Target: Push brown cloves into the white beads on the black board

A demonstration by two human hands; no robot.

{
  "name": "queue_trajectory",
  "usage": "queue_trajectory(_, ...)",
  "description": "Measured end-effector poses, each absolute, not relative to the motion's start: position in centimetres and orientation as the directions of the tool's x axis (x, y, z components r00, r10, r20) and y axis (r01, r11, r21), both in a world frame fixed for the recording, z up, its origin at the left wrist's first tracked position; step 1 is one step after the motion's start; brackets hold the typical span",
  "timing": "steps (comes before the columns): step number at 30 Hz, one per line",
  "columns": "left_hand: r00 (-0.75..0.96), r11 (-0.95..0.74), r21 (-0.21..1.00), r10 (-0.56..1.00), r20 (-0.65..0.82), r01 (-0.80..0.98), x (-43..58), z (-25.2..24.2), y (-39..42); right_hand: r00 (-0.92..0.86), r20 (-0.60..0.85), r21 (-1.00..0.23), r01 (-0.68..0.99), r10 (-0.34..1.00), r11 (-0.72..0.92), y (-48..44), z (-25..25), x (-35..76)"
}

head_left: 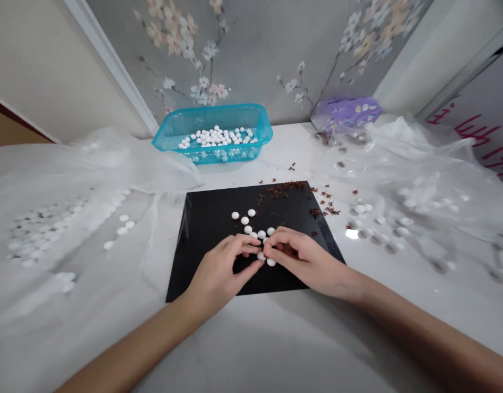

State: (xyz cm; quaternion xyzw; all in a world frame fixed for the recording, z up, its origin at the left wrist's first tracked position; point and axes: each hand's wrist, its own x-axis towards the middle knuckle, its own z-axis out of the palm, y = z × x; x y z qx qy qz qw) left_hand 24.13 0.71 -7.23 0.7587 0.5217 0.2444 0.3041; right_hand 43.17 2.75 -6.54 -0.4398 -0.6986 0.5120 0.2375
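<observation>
Both hands — the left [219, 273], the right [304, 262] — curl inward, pinching a white bead [261, 255] on a black board [206, 234].

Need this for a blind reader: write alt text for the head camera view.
Left hand and right hand meet among small white pieces on a black mat scattered with brown bits. Behind sits a blue basket of more white pieces.

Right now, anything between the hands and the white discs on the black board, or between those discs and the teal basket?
Nothing blocks the left hand or right hand; both are at the white discs. Toward the teal basket, only loose dark brown bits lie on the black board and tabletop; nothing tall stands there.
</observation>
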Motion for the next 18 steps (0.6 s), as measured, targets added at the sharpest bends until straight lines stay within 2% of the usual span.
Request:
queue_trajectory(10, 0.327, -0.27, 0.709, 0.943, 0.059, 0.651, 24.32, -6.98, 0.48, -0.385, -0.112, -0.919, 0.39, 0.916, 0.052, 2.08, -6.43, 42.6)
queue_trajectory(18, 0.286, -0.152, 0.785, 0.958, -0.034, 0.6, 24.43, -6.72, 0.87, -0.36, -0.182, -0.947, 0.315, 0.915, -0.064, 2.75, -6.81, 43.21)
